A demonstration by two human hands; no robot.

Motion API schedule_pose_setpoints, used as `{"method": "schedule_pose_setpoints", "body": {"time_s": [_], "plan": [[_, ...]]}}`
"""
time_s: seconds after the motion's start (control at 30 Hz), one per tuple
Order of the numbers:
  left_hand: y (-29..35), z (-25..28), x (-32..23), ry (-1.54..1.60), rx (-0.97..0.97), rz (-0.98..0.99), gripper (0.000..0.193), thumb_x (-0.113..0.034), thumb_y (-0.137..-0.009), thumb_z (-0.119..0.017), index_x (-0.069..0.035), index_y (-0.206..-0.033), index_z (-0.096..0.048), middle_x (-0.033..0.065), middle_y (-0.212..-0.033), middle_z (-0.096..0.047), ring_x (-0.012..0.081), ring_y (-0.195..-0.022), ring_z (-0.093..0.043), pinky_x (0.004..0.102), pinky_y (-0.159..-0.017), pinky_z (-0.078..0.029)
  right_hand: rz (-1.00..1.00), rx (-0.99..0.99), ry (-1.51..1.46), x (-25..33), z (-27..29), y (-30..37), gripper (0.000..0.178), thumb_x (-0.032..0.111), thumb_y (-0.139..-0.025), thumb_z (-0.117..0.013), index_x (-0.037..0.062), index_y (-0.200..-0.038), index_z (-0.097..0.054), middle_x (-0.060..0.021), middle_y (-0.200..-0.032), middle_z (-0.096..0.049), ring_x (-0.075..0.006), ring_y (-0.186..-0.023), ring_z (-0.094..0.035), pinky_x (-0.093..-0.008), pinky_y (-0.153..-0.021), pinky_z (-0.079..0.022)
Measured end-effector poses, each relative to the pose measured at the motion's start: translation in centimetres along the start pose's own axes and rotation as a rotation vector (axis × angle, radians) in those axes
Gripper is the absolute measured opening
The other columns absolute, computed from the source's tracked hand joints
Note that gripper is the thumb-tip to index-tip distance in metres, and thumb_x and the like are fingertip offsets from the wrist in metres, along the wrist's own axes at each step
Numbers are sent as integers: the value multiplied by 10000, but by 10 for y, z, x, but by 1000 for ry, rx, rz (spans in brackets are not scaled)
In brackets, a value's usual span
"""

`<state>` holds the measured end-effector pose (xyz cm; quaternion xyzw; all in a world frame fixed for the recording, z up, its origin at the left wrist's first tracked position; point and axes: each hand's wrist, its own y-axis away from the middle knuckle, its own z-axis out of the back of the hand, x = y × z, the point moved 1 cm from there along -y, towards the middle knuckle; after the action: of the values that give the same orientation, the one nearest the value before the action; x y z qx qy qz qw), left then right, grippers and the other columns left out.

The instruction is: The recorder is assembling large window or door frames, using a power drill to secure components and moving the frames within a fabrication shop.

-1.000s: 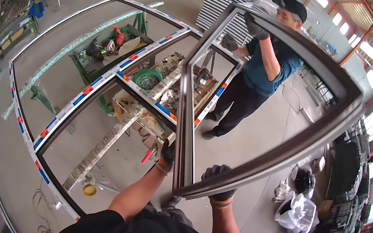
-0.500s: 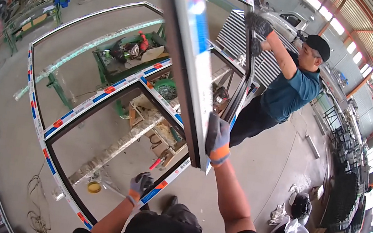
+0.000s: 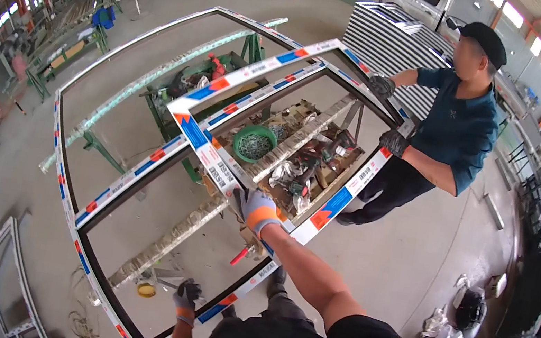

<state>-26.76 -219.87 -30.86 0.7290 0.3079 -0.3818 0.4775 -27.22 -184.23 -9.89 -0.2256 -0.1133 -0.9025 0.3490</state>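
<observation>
My right hand (image 3: 256,210), in a grey and orange work glove, is closed on the near left bar of a smaller window sash (image 3: 207,149). The sash lies nearly level over the right part of a large window frame (image 3: 137,173); whether it touches all round I cannot tell. Striped red, white and blue film covers both. My left hand (image 3: 187,295), gloved too, is beside the large frame's near bar, holding nothing I can see, its fingers bent and slightly apart. Across from me, a person's gloved hands (image 3: 394,144) hold the sash's far right corner and side.
A wrapped support beam (image 3: 169,241) and a green-white beam (image 3: 158,75) run beneath the frame. A green bowl of screws (image 3: 254,144) and power tools stand on a bench below. The co-worker (image 3: 457,113) stands at right. Another frame (image 3: 16,278) leans at lower left.
The sash, raised steeply before, has come down over the large frame. My right hand has moved left and lower with it. The co-worker's hands are lower; my left hand has shifted slightly.
</observation>
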Motion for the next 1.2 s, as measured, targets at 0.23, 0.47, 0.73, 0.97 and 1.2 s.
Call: {"method": "schedule_pose_setpoints", "body": {"time_s": [0.23, 0.47, 0.73, 0.97, 1.2], "plan": [[36, -78, 44, 1, -153, -32, 228, -134, -927, -599, 31, -1074, -659, 102, -800, -667, 156, -638, -606, 290, -598, -511, 29, 124, -83, -48, 2, -39, 544, 454, -965, -414, 12, -890, -720, -250, -912, -686, -406, -874, -669, -464, -803, -521], [31, -76, 33, 1, -351, -38, 268, -166, -926, -584, 33, -1094, -650, 149, -824, -684, 211, -660, -650, 315, -609, -558, 21, 234, -55, -69, 21, -78, 491, 431, -949, -450, 17, -939, -713, -223, -947, -695, -396, -901, -668, -461, -804, -523], [29, -90, 37, -156, -323, -25, 252, -139, -905, -574, 16, -1082, -666, 146, -782, -689, 182, -604, -614, 279, -548, -492, -39, 301, -30, -90, 13, -103, 510, 453, -945, -445, 26, -949, -725, -222, -997, -692, -392, -936, -663, -456, -813, -524], [0, -108, 12, -177, -287, 58, 246, -203, -884, -613, -23, -1032, -694, 118, -759, -695, 177, -572, -638, 262, -465, -449, -46, 276, 12, -103, 1, -115, 555, 486, -946, -429, 17, -929, -726, -239, -967, -686, -397, -930, -664, -448, -826, -521], [-37, -84, 14, -151, -196, 42, 274, -213, -918, -585, -8, -1082, -666, 132, -786, -689, 160, -604, -618, 246, -518, -455, -54, 251, 28, -106, 2, -120, 582, 515, -936, -430, 6, -934, -711, -264, -974, -672, -413, -936, -654, -443, -830, -514]]}}
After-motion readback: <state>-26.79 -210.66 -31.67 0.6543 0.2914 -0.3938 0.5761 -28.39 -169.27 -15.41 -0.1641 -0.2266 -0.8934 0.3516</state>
